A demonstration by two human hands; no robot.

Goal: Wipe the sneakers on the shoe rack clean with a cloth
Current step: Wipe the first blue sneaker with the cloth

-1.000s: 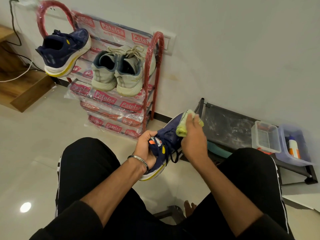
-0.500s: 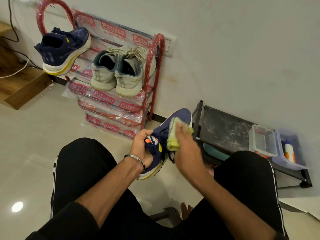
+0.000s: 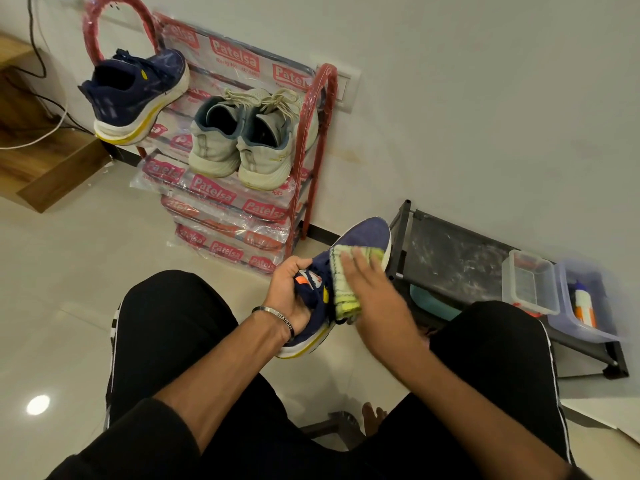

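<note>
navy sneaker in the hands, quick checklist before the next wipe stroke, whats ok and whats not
1. Left hand grips the navy sneaker at the heel end: ok.
2. Right hand presses the green cloth flat on the upper: ok.
3. Cloth covers the toe: not ok, the toe is bare beyond the cloth.
4. Sole side wiped: cannot tell, it faces away.
5. Second navy sneaker waits on the red shoe rack, overhanging its left end: ok.
6. Pale sneakers sit on the rack: ok.
</note>
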